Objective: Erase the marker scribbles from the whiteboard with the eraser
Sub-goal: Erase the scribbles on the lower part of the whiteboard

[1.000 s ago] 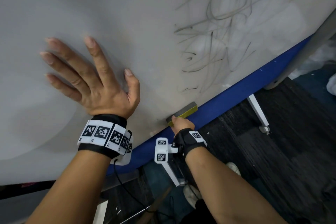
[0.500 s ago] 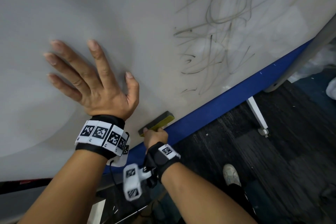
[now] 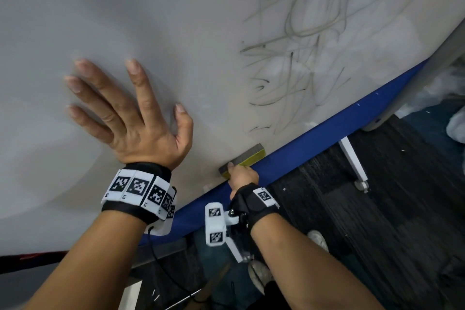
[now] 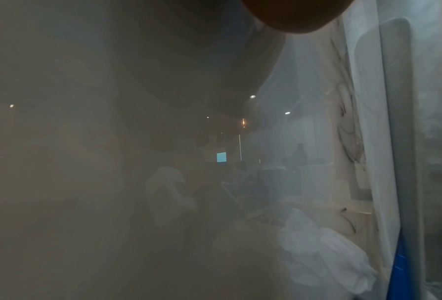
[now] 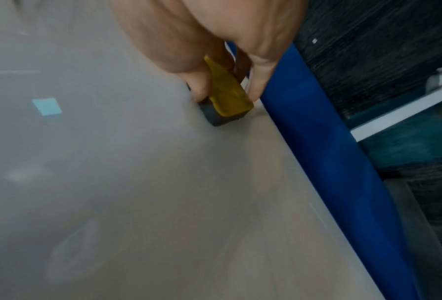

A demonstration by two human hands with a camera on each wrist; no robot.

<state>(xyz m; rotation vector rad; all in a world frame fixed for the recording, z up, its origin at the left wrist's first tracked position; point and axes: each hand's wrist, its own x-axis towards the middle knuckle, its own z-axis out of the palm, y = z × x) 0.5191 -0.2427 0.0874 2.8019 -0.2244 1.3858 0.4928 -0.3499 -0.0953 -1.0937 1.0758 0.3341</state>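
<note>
The whiteboard (image 3: 176, 20) fills most of the head view, with grey marker scribbles (image 3: 297, 58) across its upper right part. My left hand (image 3: 120, 113) lies flat on the board with fingers spread, left of the scribbles. My right hand (image 3: 241, 176) grips a yellow-backed eraser (image 3: 245, 158) with a dark felt face, pressed to the board just above its blue bottom edge (image 3: 314, 138). In the right wrist view the fingers (image 5: 261, 81) and thumb clamp the eraser (image 5: 227, 99) by its sides. The scribbles lie above and to the right of the eraser.
Below the blue edge lies dark carpet (image 3: 377, 221) with a white stand leg and caster (image 3: 357, 171). A shoe (image 3: 261, 274) shows beneath my right arm. Crumpled white plastic (image 3: 455, 128) sits at the far right. The left wrist view is hazy against the board (image 4: 137, 182).
My right hand slid the eraser left along the board's bottom edge, then back to the right to about where it began. The left hand stayed pressed flat in place.
</note>
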